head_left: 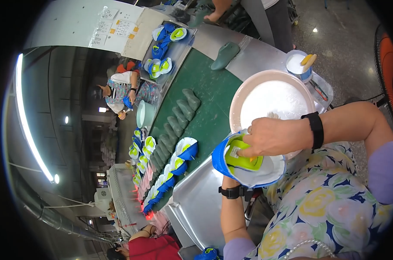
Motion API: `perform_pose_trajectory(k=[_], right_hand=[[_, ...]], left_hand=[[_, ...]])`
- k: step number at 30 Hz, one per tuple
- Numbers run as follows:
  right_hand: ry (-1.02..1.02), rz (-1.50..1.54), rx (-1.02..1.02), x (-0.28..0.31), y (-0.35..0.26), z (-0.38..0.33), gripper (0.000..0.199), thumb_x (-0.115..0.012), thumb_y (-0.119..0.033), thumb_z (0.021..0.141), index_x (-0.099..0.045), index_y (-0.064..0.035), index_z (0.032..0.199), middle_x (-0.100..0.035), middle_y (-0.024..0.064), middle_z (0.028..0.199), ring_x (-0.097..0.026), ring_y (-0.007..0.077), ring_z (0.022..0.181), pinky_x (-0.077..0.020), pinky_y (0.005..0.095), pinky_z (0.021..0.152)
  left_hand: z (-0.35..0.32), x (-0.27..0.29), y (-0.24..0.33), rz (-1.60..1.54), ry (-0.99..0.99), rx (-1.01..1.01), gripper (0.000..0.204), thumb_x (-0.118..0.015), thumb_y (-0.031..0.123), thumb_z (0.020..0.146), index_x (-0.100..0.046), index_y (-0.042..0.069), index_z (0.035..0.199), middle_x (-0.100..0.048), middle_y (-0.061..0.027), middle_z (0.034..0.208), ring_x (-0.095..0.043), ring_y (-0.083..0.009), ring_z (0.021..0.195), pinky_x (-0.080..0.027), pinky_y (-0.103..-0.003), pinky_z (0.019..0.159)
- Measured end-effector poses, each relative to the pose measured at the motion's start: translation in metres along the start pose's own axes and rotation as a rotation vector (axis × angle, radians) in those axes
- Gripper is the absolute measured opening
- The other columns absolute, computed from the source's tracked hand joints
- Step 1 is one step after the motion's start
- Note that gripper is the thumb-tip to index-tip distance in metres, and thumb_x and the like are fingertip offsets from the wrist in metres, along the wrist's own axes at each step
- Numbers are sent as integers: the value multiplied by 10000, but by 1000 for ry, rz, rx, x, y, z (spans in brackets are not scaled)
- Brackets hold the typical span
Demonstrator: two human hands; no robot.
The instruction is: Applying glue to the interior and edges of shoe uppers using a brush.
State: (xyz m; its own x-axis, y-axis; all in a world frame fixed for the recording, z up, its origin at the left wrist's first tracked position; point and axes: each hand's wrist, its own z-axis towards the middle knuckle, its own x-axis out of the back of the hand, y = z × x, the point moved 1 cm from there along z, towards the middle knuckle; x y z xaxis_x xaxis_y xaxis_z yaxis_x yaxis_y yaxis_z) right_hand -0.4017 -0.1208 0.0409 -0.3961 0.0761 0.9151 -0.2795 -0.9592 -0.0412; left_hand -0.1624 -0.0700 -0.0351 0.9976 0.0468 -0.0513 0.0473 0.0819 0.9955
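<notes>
A blue and white shoe upper [222,159] with a bright yellow-green lining [252,164] is held up in front of me, its opening facing me. My left hand is hidden behind it; only the wrist and its black watch show below, and the hand supports the upper from underneath. My right hand [265,135] is closed, with a finger reaching into the lining by a small white label. Pale bristles [273,115] of a brush stick out past its knuckles; most of the handle is hidden. Right behind this hand stands a pink basin [236,102] of white liquid.
A green conveyor belt [209,102] carries a row of grey-green shoe lasts [174,125] and several blue-white uppers [179,162]. A loose last [225,55] lies on the metal edge. A white tub [295,65] holds brushes. Co-workers stand across the belt and at the lower left.
</notes>
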Motion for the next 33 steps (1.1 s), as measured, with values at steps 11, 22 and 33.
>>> perform_pose_trajectory(k=[11,22,33], right_hand=[[719,639,-55,23,7,6,172,-742,-164,873,-626,-63,951,-648,72,936,-656,265,859,-536,364,742],[374,650,-340,17,42,13,226,-674,-228,884,-598,-16,903,-663,133,809,-676,321,750,-535,386,684],[209,783,-580,15,50,-31,229,-692,-234,882,-637,-12,881,-680,112,780,-657,245,665,-496,337,617]], left_hand=[[-14,-12,-28,-329,-19,126,474,-540,270,1004,-475,31,1408,-590,-132,1326,-597,-266,1189,-520,-421,994],[5,-7,-17,-607,-83,289,477,-520,290,1010,-477,31,1408,-588,-144,1335,-600,-277,1192,-520,-427,1002],[4,-18,16,-595,-110,314,464,-506,339,1023,-498,65,1398,-626,-135,1270,-659,-267,1094,-578,-422,924]])
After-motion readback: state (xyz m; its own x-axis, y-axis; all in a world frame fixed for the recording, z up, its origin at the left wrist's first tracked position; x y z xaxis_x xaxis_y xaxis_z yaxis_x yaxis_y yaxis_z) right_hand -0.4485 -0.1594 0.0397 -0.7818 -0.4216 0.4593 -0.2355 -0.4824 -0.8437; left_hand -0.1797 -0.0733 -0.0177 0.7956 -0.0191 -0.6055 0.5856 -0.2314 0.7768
